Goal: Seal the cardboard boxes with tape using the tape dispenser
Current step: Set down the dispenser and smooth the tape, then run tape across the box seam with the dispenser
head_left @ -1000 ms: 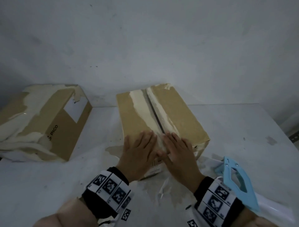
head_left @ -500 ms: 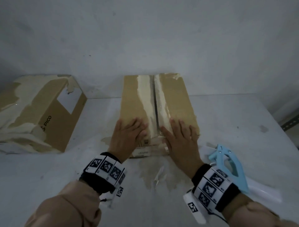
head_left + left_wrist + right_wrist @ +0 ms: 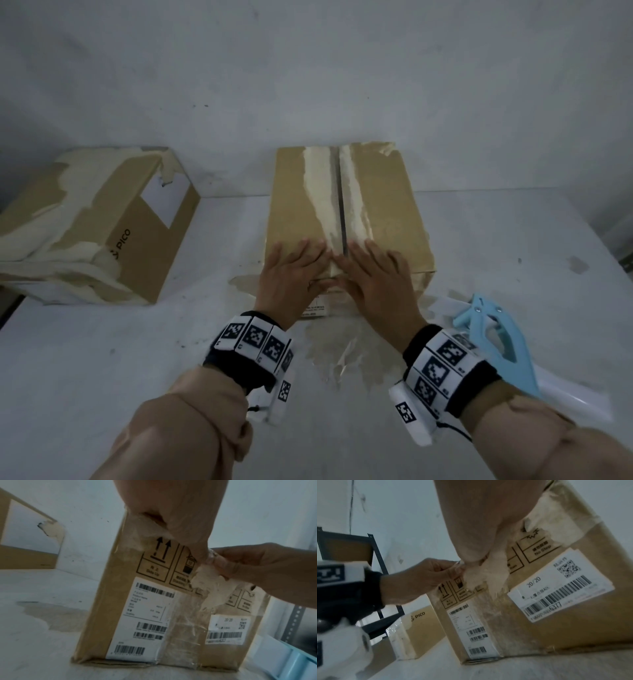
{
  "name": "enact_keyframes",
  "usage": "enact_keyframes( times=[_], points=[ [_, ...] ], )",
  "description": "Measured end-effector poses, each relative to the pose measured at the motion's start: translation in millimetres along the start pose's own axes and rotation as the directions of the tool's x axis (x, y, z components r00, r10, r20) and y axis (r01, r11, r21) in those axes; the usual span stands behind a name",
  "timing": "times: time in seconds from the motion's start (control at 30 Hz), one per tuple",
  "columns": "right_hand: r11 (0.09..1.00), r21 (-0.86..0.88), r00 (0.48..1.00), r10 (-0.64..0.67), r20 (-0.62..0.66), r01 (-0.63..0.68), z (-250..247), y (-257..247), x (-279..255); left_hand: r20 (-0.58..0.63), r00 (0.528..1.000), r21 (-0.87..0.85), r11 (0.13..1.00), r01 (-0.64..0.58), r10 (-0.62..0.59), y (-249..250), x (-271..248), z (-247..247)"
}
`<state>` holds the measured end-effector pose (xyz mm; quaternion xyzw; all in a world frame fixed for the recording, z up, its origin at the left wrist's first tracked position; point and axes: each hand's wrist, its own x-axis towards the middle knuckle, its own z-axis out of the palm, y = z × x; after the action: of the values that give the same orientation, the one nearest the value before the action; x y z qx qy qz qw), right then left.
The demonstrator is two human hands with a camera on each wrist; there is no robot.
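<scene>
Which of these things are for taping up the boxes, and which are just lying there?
For the job:
- middle box, top seam untaped
- left hand and right hand, flat on its near edge
- PICO box
- blue tape dispenser, lying untouched

Just lying about:
- scrap of clear tape on the table
- dark metal shelf

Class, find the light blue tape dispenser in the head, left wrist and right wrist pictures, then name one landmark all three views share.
Head: tape dispenser lies on the table at lower right, beside the right wrist.
Left wrist: only a light blue corner at bottom right, probably the dispenser.
Right wrist: not in it.
Shared landmark: the middle cardboard box under both hands.
</scene>
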<state>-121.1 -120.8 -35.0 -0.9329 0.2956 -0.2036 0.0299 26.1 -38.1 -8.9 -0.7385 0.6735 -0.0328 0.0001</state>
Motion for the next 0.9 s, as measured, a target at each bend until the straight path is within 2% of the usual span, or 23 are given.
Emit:
enact_keyframes(
  times=[0.07,0.17,0.23,0.27,0.33,0.4,0.47,0.53,0.63,0.77,0.9],
  points=[
    [1.000,-0.015,0.999,-0.009,-0.038,0.008,2.8,0.3,0.9,-0.005,1.000,-0.001,1.000,-0.021,0.021,-3.0,-0.4,3.2],
    [0.998,0.004,0.998,-0.057,0.014,0.057,-0.2,4.1,0.5,-0.006,0.999,0.006,0.999,-0.048,0.048,-7.5,-1.9,5.4],
    [0.992,0.079,0.993,-0.104,0.051,0.099,-5.4,12.9,-5.2,-0.016,0.998,0.030,0.998,-0.055,0.055,-7.9,-3.5,6.1],
    [0.986,0.146,0.995,-0.087,0.047,0.079,-9.6,17.7,-10.1,-0.025,0.998,0.033,0.998,-0.056,0.056,-7.6,-4.0,6.5],
    [0.975,0.223,1.000,-0.003,0.002,0.003,-16.5,28.5,-24.3,-0.036,0.999,0.001,1.000,-0.031,0.031,-7.1,-5.6,6.5],
    [0.975,0.207,0.991,0.102,-0.086,-0.083,-22.9,43.4,-44.9,-0.024,0.999,-0.035,0.998,0.047,-0.048,-2.2,-6.1,6.2],
    [0.961,0.168,0.960,0.245,-0.135,-0.222,-28.3,61.1,-69.2,-0.059,0.985,-0.070,0.985,0.159,-0.163,6.0,-4.5,4.1],
    [0.925,0.123,0.917,0.374,-0.140,-0.359,-31.4,76.9,-95.0,-0.043,0.960,-0.098,0.957,0.273,-0.278,12.6,-1.9,3.1],
    [0.879,0.043,0.876,0.476,-0.076,-0.474,-33.0,95.0,-134.7,-0.013,0.938,-0.087,0.935,0.345,-0.347,16.3,1.0,3.6],
    [0.856,-0.008,0.851,0.514,0.106,-0.517,-26.8,108.3,-179.1,-0.049,0.945,-0.072,0.945,0.320,-0.324,16.0,-0.5,5.2],
    [0.910,0.108,0.913,0.386,0.135,-0.401,-27.9,113.5,-186.2,-0.066,0.943,-0.081,0.944,0.320,-0.325,18.3,0.0,4.2]
  ],
)
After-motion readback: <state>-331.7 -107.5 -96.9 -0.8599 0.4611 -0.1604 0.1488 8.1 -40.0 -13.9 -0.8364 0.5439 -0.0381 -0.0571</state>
